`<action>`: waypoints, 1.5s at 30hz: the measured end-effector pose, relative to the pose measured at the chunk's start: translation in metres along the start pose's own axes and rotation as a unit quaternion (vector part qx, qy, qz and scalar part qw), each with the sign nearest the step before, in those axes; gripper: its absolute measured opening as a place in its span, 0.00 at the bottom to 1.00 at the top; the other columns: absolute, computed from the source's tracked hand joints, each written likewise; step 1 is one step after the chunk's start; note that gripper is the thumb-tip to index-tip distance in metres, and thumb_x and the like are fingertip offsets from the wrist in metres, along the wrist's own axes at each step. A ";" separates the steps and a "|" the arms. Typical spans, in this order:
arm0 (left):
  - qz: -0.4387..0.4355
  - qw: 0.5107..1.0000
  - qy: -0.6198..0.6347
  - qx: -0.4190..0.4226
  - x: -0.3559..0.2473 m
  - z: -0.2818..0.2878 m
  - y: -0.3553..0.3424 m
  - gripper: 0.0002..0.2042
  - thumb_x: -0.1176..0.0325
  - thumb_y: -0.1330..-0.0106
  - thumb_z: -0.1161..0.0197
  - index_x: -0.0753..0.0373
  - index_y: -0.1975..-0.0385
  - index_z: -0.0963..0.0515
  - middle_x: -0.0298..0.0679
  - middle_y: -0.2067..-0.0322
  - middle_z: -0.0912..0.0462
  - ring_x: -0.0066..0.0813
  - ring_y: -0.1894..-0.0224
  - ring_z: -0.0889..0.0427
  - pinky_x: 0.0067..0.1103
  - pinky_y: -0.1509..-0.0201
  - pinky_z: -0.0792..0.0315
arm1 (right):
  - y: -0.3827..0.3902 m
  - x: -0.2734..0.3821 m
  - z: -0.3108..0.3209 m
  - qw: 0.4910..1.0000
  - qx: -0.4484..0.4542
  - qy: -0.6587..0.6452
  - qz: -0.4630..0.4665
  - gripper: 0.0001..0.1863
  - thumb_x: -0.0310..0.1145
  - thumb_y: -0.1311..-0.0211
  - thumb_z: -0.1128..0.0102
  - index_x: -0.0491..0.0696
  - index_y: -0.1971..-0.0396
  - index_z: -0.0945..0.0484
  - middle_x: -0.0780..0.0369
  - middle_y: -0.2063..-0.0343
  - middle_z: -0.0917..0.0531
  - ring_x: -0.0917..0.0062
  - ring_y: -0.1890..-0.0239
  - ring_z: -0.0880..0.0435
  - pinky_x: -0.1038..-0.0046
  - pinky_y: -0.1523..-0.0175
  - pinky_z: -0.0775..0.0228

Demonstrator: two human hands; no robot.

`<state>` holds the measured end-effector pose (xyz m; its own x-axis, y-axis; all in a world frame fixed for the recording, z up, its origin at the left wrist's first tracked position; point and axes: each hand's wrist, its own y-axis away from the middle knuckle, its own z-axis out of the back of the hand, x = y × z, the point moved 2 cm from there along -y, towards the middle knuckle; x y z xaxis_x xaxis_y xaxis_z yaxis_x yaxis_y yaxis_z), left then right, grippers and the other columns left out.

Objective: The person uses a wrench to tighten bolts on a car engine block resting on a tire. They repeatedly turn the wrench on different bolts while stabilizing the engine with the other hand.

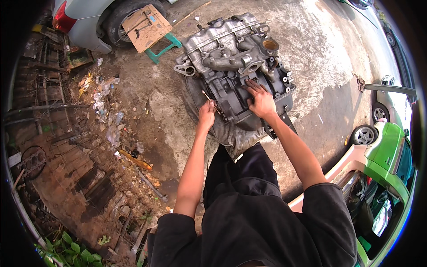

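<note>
A car engine (222,84) lies in front of me, with a grey ribbed cover and a cast manifold (231,60) on its far part and a dark block nearer me. My left hand (207,115) is closed at the engine's left side around a thin metal tool (205,95) that looks like a wrench; its shiny end sticks out past the fingers, and the rest is hidden. My right hand (261,101) lies with fingers stretched out on top of the dark block, holding nothing. Beneath the engine spreads a dark, dirty sheet (235,139).
Beyond the engine, to the left, a green stool (163,48) bears a wooden board (144,27) with tools on it, beside a silver car (84,22). Rubble and litter (106,102) cover the ground at left. A green car (384,151) stands at right.
</note>
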<state>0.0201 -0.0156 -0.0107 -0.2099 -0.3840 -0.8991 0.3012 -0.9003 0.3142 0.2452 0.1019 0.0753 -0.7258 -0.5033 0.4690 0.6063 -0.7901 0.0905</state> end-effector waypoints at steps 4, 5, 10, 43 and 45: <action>-0.078 0.996 -0.043 -0.025 -0.014 -0.007 0.025 0.24 0.47 0.19 0.57 0.65 0.60 0.28 0.44 0.71 0.24 0.44 0.68 0.23 0.30 0.58 0.28 | 0.000 -0.002 -0.001 1.000 -0.001 0.001 0.001 0.31 0.31 0.47 0.39 0.55 0.38 0.24 0.65 0.30 0.30 0.73 0.26 0.36 0.61 0.22 0.45; -0.101 0.993 -0.050 -0.027 -0.017 -0.011 0.034 0.21 0.50 0.19 0.55 0.65 0.59 0.28 0.46 0.70 0.25 0.47 0.66 0.23 0.31 0.58 0.28 | 0.000 -0.002 -0.001 1.000 0.001 0.000 0.000 0.31 0.31 0.47 0.39 0.55 0.38 0.24 0.65 0.30 0.30 0.73 0.26 0.36 0.61 0.22 0.45; -0.152 0.978 -0.142 -0.010 -0.019 -0.031 0.090 0.11 0.82 0.34 0.44 0.68 0.53 0.31 0.52 0.57 0.28 0.57 0.52 0.28 0.45 0.48 0.34 | 0.000 -0.002 -0.001 1.000 -0.002 -0.002 0.003 0.31 0.31 0.47 0.39 0.55 0.38 0.24 0.65 0.30 0.30 0.72 0.26 0.36 0.60 0.22 0.45; 0.034 0.994 -0.048 -0.094 -0.010 0.025 -0.026 0.21 0.57 0.20 0.51 0.70 0.67 0.21 0.45 0.78 0.20 0.41 0.73 0.19 0.33 0.65 0.29 | 0.000 0.000 0.001 1.000 0.003 0.002 0.001 0.32 0.31 0.47 0.39 0.55 0.38 0.24 0.66 0.29 0.31 0.73 0.25 0.37 0.61 0.21 0.46; 0.068 0.994 -0.032 -0.081 -0.005 0.025 -0.033 0.22 0.56 0.20 0.51 0.70 0.68 0.21 0.44 0.78 0.20 0.40 0.73 0.19 0.33 0.65 0.29 | 0.000 0.000 0.002 1.000 -0.001 -0.001 0.003 0.31 0.31 0.47 0.39 0.55 0.38 0.24 0.66 0.29 0.30 0.73 0.26 0.37 0.61 0.21 0.46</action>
<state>-0.0123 0.0109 -0.0090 -0.2144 -0.5165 -0.8290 0.4749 -0.7968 0.3736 0.2460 0.1023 0.0769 -0.7220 -0.5073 0.4704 0.6097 -0.7879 0.0861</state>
